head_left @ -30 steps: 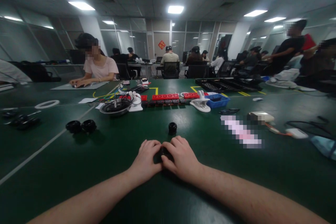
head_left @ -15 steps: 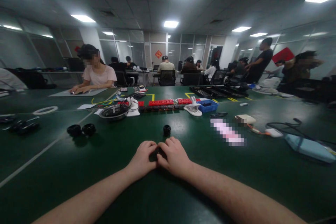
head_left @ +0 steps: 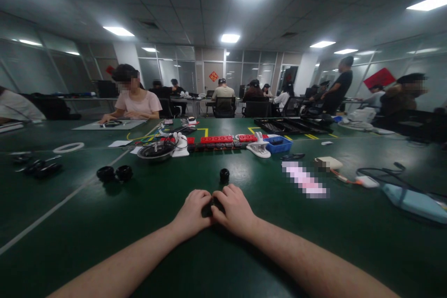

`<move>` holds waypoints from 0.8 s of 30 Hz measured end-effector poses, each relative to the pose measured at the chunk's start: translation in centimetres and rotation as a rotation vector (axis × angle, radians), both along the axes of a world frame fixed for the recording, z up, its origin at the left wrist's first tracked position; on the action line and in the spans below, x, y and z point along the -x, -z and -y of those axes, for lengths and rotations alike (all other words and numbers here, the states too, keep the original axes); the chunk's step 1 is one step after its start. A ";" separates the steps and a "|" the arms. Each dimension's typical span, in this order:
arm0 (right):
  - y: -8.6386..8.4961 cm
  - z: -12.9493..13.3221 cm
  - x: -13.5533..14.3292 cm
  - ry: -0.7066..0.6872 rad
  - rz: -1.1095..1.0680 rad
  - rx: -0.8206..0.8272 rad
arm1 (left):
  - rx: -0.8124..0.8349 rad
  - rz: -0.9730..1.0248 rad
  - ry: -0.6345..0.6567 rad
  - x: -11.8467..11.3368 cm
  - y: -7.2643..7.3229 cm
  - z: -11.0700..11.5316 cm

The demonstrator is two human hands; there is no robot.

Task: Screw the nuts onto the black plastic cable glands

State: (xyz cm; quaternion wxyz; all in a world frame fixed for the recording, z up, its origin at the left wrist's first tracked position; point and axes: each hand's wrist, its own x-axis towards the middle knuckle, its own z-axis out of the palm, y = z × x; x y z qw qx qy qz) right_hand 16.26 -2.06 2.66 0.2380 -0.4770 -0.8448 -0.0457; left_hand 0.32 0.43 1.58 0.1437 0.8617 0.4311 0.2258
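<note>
My left hand and my right hand meet low over the green table, fingertips together. Between them they grip a small black part, mostly covered by the fingers, so its kind cannot be made out. Both hands are closed around it. Just beyond my knuckles a short black cylindrical piece stands on the table. Farther left, two round black pieces sit side by side.
Across the table lie a metal bowl of dark parts, a row of red blocks, a white clamp and a blue bin. A light-blue pouch and cables are at right. Another person works at the far left.
The whole view has shifted slightly, so things sit a little lower and farther right. My hands stay together around the black part, with only slight finger movement.
</note>
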 end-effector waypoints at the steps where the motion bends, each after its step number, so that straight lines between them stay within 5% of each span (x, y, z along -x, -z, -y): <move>1: 0.0 0.0 0.0 -0.002 -0.001 0.002 | 0.010 -0.003 -0.002 0.0 -0.1 0.0; 24: -0.2 0.0 -0.4 -0.028 -0.063 0.096 | 0.066 0.006 0.005 0.0 0.1 -0.2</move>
